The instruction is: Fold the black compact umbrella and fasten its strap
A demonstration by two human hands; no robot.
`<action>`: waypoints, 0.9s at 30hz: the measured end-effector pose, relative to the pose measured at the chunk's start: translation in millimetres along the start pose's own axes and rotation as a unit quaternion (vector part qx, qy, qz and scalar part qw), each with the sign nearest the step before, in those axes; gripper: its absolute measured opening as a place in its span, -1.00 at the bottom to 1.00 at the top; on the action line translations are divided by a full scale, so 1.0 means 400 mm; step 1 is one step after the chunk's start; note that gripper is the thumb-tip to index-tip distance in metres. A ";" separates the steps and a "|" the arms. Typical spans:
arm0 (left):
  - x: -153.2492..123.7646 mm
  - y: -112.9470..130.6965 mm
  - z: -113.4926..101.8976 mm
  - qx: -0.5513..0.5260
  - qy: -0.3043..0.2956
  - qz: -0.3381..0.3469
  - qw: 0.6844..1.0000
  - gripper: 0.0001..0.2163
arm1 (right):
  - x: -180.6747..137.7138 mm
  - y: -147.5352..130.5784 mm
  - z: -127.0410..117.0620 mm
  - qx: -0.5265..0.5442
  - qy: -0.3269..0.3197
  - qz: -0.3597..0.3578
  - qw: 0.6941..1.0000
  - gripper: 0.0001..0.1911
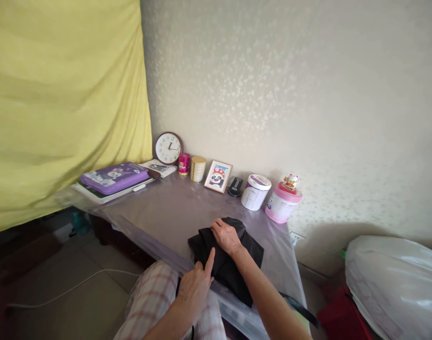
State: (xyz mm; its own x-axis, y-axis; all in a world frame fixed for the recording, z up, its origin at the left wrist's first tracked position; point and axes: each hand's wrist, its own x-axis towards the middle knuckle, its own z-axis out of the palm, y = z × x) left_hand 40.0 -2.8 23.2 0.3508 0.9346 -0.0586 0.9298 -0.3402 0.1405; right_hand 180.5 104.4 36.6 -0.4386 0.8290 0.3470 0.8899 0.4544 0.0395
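Note:
A folded, crumpled piece of black fabric point(233, 274) lies at the front edge of the table; its exact kind does not show. My right hand point(226, 236) rests on its upper part, fingers curled over a fold. At the near left edge is my left hand point(197, 282), its index finger stretched along the cloth and the other fingers bent round the edge. The left fingertips below the cloth are partly hidden. A dark strap point(301, 309) shows beyond my right forearm; whether it joins the fabric I cannot tell.
Along the wall stand a clock point(169, 148), a pink can point(184, 164), a beige tin point(198, 169), a panda picture frame point(218, 176), a black holder point(235, 187) and two tubs point(256, 192). A purple case point(115, 177) lies left. A bulky white bag point(396, 283) sits right.

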 end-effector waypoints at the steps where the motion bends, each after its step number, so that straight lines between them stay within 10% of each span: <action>1: 0.001 -0.001 0.000 0.001 0.002 0.000 1.000 -0.44 | -0.006 -0.002 -0.005 0.009 0.004 -0.001 1.000 -0.81; 10: 0.008 -0.003 -0.004 -0.023 -0.014 -0.018 0.999 -0.45 | -0.132 0.017 -0.025 0.129 0.068 -0.065 0.987 -0.73; 21: 0.014 0.004 0.034 0.003 0.017 -0.040 0.999 -0.45 | -0.041 0.217 0.031 0.045 0.115 0.074 0.990 -0.63; 27: 0.009 0.003 0.040 -0.003 0.030 -0.033 0.999 -0.44 | -0.060 0.099 -0.014 0.103 0.112 -0.012 0.988 -0.69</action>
State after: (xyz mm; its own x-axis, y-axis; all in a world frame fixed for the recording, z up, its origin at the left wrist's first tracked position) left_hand 44.3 -1.4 7.2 0.2815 0.9595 -0.0080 0.9498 -0.2775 0.1444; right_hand 227.2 100.5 35.1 -0.4004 0.7340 0.5486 0.8252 0.5491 -0.1325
